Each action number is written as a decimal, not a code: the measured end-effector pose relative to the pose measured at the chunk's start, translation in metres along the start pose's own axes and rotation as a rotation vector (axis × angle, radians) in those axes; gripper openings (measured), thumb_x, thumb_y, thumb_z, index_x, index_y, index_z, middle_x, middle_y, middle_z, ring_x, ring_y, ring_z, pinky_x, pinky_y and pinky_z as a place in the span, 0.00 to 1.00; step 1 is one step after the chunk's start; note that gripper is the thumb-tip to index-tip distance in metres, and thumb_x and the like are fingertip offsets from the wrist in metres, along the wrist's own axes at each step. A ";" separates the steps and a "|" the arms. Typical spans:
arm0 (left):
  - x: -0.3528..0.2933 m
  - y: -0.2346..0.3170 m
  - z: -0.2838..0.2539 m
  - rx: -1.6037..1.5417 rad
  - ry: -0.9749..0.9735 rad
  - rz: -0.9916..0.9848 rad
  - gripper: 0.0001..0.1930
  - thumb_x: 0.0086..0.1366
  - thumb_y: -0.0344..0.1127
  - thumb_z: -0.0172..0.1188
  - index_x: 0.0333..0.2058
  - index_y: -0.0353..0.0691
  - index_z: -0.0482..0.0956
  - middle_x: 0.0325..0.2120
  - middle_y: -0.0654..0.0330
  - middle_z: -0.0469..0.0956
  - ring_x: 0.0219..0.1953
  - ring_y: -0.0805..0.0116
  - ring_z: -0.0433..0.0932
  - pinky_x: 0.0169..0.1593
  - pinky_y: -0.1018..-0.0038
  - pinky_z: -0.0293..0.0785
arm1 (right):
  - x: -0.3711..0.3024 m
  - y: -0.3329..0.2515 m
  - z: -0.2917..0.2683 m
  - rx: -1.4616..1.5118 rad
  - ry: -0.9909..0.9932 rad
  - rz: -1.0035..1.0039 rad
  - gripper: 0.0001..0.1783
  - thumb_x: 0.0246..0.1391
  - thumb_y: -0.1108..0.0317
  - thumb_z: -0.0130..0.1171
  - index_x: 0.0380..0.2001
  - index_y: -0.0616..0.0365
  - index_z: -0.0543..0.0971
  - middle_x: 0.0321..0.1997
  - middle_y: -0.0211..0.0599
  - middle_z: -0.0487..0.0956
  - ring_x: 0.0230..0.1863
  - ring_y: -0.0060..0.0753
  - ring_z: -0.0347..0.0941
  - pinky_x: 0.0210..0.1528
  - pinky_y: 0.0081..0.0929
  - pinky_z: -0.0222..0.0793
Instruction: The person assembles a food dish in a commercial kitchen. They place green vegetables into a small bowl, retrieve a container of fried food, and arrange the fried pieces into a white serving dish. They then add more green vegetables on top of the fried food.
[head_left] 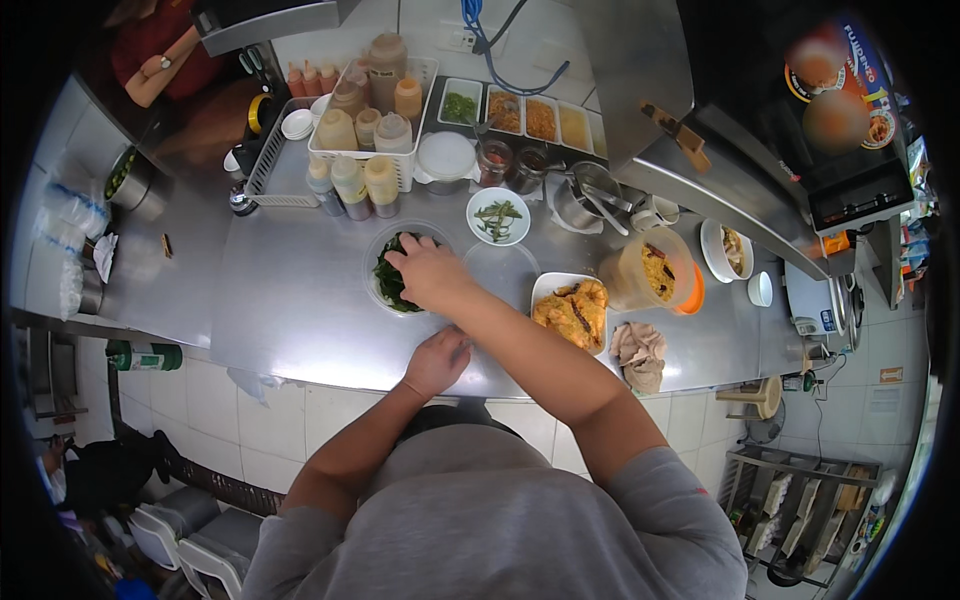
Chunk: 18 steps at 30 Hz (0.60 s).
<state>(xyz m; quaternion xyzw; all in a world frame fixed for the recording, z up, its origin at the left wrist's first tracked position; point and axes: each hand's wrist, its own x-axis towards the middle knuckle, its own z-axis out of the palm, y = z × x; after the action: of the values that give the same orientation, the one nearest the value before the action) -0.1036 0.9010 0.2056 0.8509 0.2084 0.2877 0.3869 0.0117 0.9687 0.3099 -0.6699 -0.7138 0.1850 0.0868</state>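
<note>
My right hand (432, 276) reaches across into a round clear tub (366, 262) of dark green leaves (388, 283), its fingers curled down among them. The fingertips are partly hidden in the leaves. Close to the counter's front edge, my left hand (438, 362) rests with its fingers curled in, and nothing shows in it. Beyond my right wrist is a white bowl (483, 233) with a few green leaf sprigs (497, 217). A clear round lid (497, 268) lies on the steel beside the tub, partly covered by my right forearm.
Right of my forearm stand a square white dish of golden fried food (572, 316), a crumpled cloth (638, 355) and a plastic tub of yellow food (655, 272). Sauce bottles (350, 184) and white baskets (283, 160) line the back. A person's folded arm (158, 72) shows far left.
</note>
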 end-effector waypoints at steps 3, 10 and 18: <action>-0.002 -0.001 -0.001 -0.016 -0.022 -0.098 0.12 0.57 0.32 0.58 0.41 0.39 0.72 0.30 0.56 0.74 0.24 0.59 0.73 0.30 0.67 0.71 | 0.013 -0.005 0.006 -0.062 -0.021 0.003 0.14 0.47 0.73 0.53 0.40 0.59 0.76 0.47 0.44 0.72 0.51 0.47 0.68 0.48 0.39 0.68; -0.001 -0.003 0.003 -0.081 -0.006 -0.101 0.12 0.57 0.31 0.58 0.41 0.40 0.73 0.28 0.57 0.74 0.24 0.63 0.72 0.30 0.69 0.71 | 0.007 0.019 -0.011 0.241 0.266 -0.023 0.06 0.44 0.76 0.57 0.29 0.60 0.79 0.32 0.42 0.78 0.33 0.43 0.76 0.37 0.33 0.71; 0.001 0.002 -0.002 -0.137 -0.055 -0.230 0.11 0.57 0.32 0.58 0.40 0.41 0.74 0.29 0.57 0.74 0.27 0.59 0.75 0.33 0.67 0.73 | -0.133 0.096 -0.092 0.521 0.530 0.411 0.06 0.43 0.77 0.64 0.28 0.63 0.79 0.26 0.32 0.79 0.27 0.19 0.73 0.32 0.19 0.70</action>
<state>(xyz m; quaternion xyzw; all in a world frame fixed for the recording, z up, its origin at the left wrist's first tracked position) -0.1041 0.9009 0.2087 0.8006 0.2738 0.2317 0.4800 0.1460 0.8541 0.3745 -0.7785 -0.4477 0.1937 0.3950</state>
